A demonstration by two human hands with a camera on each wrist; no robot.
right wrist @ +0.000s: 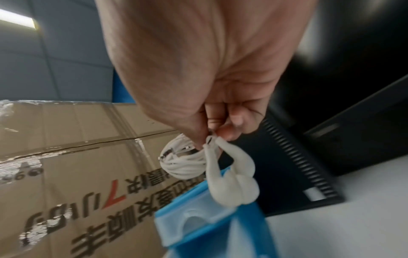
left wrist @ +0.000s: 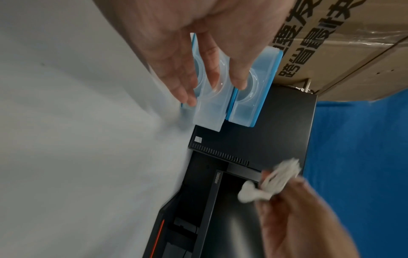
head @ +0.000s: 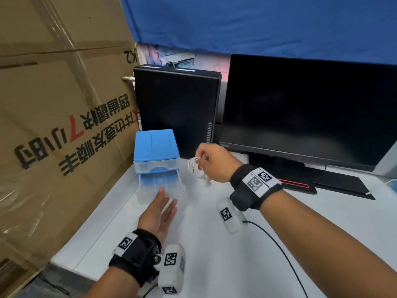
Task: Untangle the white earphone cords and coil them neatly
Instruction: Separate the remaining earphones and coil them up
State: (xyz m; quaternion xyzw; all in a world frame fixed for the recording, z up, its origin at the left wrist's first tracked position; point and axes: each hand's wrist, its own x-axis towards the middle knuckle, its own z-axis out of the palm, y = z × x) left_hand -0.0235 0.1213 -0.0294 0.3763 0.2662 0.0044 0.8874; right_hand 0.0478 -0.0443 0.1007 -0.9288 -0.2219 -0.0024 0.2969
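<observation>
The right hand [head: 211,161] has its fingers [right wrist: 237,120] curled tight, pinching the earphones [right wrist: 187,159] at the top of the bundle. The cord hangs below the fingertips as a small wound hank, with the two buds [right wrist: 234,183] dangling beside it. So the thing is held in the air, above the table [head: 214,244] and just right of the blue drawer box [head: 155,145] near the table's far left corner.

The left hand [head: 160,214] is empty, palm up, fingers [left wrist: 239,69] straight and spread, just in front of the box's clear drawer [head: 160,186], which is pulled out toward the person. From the left wrist view the fingers appear to overlap the drawer front, but whether they touch it I cannot tell.

The relation that counts: the bundle lies to the right of and above the open drawer, with the hank's loops hanging down. The right hand alone has it; the left is nearer the drawer.

Motion blur smears the cord in both wrist views, so whether any tangle remains inside the hank is hard to make out. The plug end shows only faintly. The drawer's inside is mostly see-through and unclear.
</observation>
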